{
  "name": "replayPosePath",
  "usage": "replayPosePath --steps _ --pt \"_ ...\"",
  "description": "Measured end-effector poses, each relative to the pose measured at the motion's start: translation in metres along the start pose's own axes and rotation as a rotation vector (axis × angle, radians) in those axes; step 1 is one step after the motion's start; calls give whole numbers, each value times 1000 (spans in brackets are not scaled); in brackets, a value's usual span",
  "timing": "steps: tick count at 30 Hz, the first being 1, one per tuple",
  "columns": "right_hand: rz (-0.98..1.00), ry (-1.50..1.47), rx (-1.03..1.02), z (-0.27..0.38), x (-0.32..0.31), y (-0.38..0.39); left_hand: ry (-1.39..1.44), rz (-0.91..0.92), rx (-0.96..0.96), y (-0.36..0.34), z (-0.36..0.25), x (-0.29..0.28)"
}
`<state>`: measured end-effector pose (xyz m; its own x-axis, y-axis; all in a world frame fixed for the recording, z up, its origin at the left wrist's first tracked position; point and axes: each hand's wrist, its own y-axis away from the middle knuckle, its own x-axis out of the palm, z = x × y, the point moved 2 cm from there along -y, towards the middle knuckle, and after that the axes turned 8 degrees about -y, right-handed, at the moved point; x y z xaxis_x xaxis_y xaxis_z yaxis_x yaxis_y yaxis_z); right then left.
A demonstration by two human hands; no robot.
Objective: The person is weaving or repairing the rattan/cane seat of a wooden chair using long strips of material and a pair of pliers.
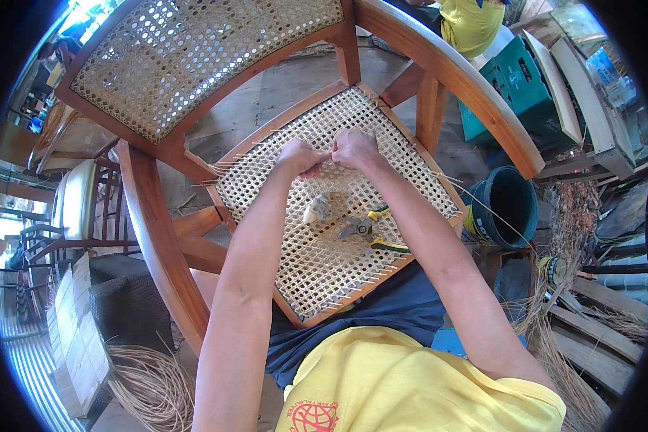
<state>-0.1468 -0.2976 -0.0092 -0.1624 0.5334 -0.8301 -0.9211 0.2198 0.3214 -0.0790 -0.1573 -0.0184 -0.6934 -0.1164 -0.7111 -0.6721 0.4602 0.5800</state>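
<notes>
Curved brown wooden armrests (157,237) hem in the pale, open-mesh woven cane seat (248,183) between them, with room around the fists. Left hand (304,157) and right hand (355,148) meet over its far half, fingers curled together, their grip hidden: can't tell what's pinched. Loose strands bristle along the seat's brown wooden rim (360,290).

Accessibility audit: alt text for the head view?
A bare left hand and right hand are close together at the woven cane seat of a wooden armchair; yellow-handled pliers lie on the seat, lower in view.
</notes>
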Motion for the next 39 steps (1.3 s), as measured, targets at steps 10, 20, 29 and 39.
replayPosePath --steps 10,20,29,39 --pt "60 175 -10 29 -12 0 -778 -564 -216 44 56 -117" --pt "-70 -272 -297 -13 16 15 -91 -744 -139 43 69 -89" --pt "-353 -436 -368 -35 1 54 -639 -456 244 26 19 -10" --pt "-334 -381 -325 -62 -24 80 -568 -477 154 21 4 -25"
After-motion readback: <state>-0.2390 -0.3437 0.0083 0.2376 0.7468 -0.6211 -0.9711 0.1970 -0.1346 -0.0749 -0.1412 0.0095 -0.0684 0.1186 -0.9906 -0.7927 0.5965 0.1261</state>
